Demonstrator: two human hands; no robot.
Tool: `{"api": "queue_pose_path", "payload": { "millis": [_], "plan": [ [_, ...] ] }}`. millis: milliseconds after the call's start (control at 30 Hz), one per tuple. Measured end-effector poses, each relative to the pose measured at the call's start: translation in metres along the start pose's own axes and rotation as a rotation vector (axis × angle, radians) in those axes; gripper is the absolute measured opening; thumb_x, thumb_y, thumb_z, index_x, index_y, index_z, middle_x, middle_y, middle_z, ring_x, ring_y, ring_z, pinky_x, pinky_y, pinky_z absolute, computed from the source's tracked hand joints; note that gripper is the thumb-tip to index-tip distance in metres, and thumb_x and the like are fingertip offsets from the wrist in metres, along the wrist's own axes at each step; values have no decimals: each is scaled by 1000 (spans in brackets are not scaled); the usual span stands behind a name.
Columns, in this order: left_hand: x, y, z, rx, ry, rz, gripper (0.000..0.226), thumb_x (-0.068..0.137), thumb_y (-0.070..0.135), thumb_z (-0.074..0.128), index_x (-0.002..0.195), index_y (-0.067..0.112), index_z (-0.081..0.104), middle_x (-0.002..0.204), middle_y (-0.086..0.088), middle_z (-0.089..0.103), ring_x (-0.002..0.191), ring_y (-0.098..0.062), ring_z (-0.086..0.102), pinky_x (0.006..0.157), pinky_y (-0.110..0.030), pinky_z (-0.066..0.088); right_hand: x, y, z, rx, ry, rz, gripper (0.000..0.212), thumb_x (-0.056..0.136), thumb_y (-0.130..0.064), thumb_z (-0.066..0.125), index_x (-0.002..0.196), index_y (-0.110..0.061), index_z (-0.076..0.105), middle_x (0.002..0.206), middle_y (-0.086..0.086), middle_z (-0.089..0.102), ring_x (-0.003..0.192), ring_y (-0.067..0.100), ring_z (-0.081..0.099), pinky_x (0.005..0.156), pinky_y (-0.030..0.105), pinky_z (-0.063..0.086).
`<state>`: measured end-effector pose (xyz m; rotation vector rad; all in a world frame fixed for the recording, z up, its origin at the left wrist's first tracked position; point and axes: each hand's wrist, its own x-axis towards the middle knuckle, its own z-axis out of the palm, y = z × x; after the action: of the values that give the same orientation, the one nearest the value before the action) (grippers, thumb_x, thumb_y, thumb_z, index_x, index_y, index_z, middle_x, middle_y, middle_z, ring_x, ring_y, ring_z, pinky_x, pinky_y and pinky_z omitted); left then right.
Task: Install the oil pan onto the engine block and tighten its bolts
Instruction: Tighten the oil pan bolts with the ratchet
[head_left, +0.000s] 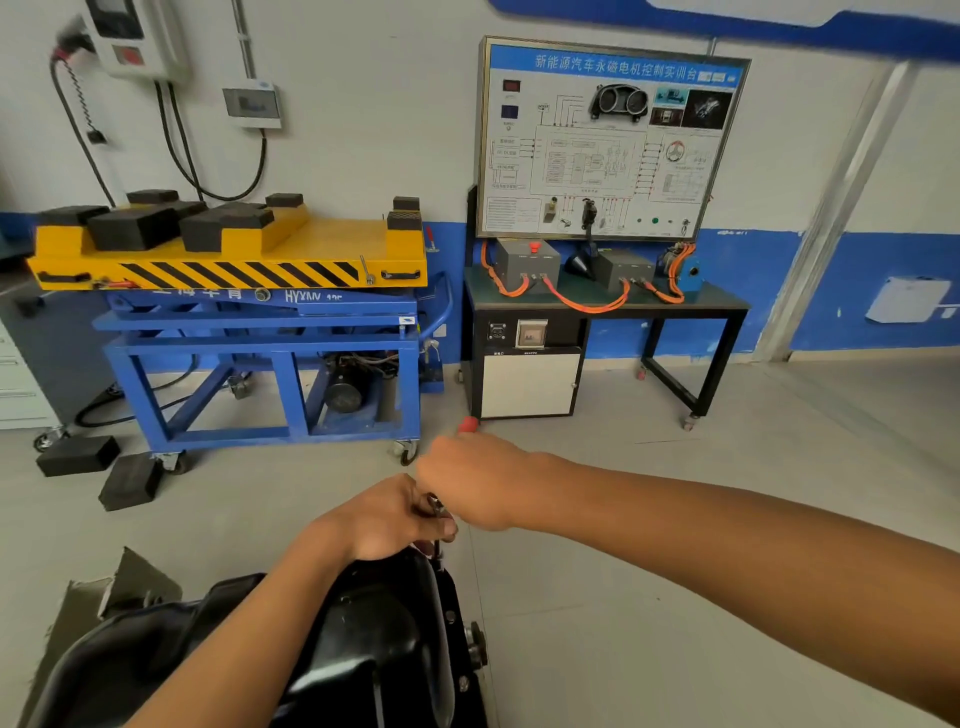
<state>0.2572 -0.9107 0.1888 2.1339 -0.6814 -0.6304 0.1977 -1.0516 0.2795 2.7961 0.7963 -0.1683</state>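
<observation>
My left hand (387, 522) is cupping the ratchet (434, 503) head over the oil pan (384, 623)'s far rim, shaft pointing down; right hand (478, 483) is gripping its handle.

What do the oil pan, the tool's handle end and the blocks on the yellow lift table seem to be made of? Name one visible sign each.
Oil pan: likely painted or coated sheet metal; glossy black, bright reflections on curved walls.
Handle end: probably plastic; uniform red, though blurred.
Blocks: apparently rubber or dense foam; dull black, grainy surface.
</observation>
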Motion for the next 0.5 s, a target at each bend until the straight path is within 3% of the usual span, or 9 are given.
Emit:
{"api": "queue_pose_path", "payload": {
  "millis": [67,133,267,400,500],
  "plan": [
    [0,0,0,-5,-7,-2,11,92,21,73,97,12,77,94,-3,78,92,-21,74,98,-40,55,-1,5,3,-53,13,-50,20,85,5,55,93,-6,69,66,4,47,53,20,44,51,32,39],
    [0,1,-1,13,-21,-9,13,93,24,73,97,13,79,95,-3,78,92,-18,73,100,-40,53,-3,10,8,-103,34,-99,28,88,5,51,105,-10,66,83,8,60,67,26,57,56,38,47],
    [1,2,-2,66,-54,-10,15,93,30,72,97,18,80,91,-1,78,90,-13,73,101,-37,52,-9,18,17,-96,101,-185,34,89,4,51,116,-13,63,98,7,62,83,30,60,62,43,51],
    [1,2,-2,45,-31,-11,15,92,28,73,96,15,80,91,-2,78,92,-16,73,100,-39,53,-8,21,22,-63,86,-152,32,86,6,54,112,-11,61,96,5,61,80,28,58,61,43,51],
    [0,1,0,18,-14,-23,14,90,28,75,93,15,81,88,-2,78,89,-16,74,99,-40,54,-8,22,21,-7,52,-102,18,89,4,55,94,-13,53,85,5,56,72,27,56,62,46,52]
  ]
}}
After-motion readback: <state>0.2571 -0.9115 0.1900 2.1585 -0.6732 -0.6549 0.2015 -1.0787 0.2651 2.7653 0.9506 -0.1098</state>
